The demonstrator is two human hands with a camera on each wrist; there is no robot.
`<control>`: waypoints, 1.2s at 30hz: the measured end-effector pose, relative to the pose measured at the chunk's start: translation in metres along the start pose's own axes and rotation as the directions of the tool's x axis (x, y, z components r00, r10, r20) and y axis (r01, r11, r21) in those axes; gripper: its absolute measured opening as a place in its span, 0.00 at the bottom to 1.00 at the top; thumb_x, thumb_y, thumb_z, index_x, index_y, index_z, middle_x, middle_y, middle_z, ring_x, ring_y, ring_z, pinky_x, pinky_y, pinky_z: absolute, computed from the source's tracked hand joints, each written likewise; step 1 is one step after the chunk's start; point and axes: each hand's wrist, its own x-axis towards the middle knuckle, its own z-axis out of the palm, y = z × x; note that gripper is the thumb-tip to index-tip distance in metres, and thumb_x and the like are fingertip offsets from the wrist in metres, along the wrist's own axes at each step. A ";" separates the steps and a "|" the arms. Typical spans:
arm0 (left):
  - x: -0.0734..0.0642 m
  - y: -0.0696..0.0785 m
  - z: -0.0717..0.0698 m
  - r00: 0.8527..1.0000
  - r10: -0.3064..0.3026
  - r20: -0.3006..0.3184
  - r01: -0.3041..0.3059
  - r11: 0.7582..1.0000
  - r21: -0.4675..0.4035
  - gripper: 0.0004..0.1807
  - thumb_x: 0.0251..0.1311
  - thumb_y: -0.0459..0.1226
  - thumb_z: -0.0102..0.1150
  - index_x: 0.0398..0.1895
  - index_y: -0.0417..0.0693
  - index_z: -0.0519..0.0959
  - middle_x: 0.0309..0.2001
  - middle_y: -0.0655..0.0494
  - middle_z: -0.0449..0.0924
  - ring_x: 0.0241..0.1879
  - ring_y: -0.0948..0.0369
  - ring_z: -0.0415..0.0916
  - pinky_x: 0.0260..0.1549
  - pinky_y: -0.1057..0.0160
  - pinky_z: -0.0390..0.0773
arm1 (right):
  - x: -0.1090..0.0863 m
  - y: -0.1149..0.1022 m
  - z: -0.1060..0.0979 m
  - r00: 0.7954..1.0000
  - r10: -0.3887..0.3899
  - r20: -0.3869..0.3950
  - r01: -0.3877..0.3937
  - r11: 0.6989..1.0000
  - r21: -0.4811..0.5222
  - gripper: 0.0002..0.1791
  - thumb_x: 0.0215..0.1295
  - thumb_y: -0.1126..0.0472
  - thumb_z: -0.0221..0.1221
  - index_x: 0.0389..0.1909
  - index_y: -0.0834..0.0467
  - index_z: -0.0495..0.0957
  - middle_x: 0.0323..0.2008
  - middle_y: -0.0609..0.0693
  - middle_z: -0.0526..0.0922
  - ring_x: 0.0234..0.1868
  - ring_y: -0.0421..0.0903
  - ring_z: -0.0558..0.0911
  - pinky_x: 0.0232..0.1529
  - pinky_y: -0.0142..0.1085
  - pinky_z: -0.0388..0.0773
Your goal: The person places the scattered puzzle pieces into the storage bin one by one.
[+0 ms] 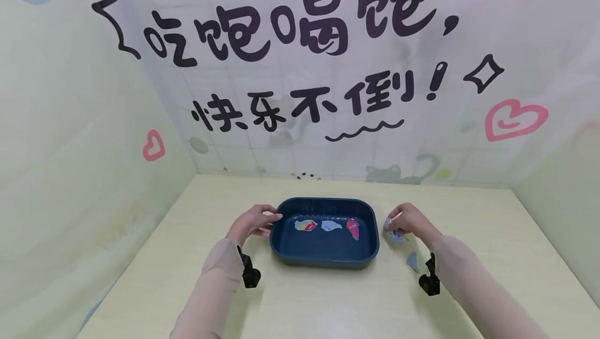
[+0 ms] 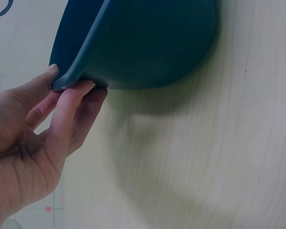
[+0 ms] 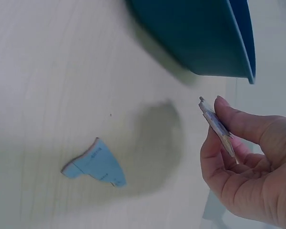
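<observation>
A dark blue, deep rectangular tray (image 1: 323, 262) with rounded corners stands on the table. My left hand (image 1: 257, 220) pinches its left rim, thumb at the top and fingers outside, as the left wrist view shows. Just off the tray's right side, my right hand (image 1: 409, 220) holds a thin, irregular puzzle piece (image 3: 216, 125) edge-on between thumb and fingers; its printed face is pale blue in the head view. Below that hand, a smaller light blue puzzle piece (image 3: 97, 164) with fine dark lines lies flat on the table.
Inside the tray lie a yellow-and-red piece (image 1: 306, 225), a light blue piece (image 1: 330, 226) and a red-pink piece (image 1: 352, 228), spaced in a row. The pale wooden table (image 1: 323, 308) meets printed cloth walls (image 1: 290, 157) at the back and sides.
</observation>
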 end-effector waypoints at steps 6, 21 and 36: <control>0.002 -0.001 0.000 1.000 -0.002 -0.006 0.002 1.000 -0.001 0.19 0.62 0.41 0.54 0.54 0.42 0.69 0.45 0.46 0.79 0.35 0.61 0.79 0.23 0.69 0.80 | 0.002 -0.007 -0.002 1.000 -0.030 0.001 0.030 0.999 -0.013 0.12 0.51 0.66 0.65 0.31 0.71 0.77 0.16 0.43 0.74 0.16 0.35 0.69 0.20 0.25 0.72; 0.000 -0.001 0.001 1.000 0.013 -0.008 -0.013 1.000 0.013 0.19 0.63 0.41 0.53 0.53 0.42 0.69 0.48 0.43 0.78 0.39 0.58 0.80 0.22 0.69 0.80 | 0.007 -0.033 -0.010 0.995 -0.098 -0.015 0.097 0.994 -0.041 0.12 0.60 0.60 0.59 0.33 0.66 0.69 0.14 0.43 0.70 0.14 0.37 0.65 0.18 0.28 0.65; 0.003 0.000 0.002 1.000 -0.007 -0.005 0.007 1.000 0.010 0.20 0.63 0.41 0.52 0.55 0.42 0.69 0.49 0.43 0.77 0.38 0.60 0.79 0.23 0.68 0.80 | 0.014 -0.061 0.022 0.983 -0.184 -0.015 0.180 0.974 -0.138 0.14 0.53 0.55 0.65 0.23 0.63 0.77 0.10 0.42 0.66 0.12 0.37 0.64 0.15 0.28 0.62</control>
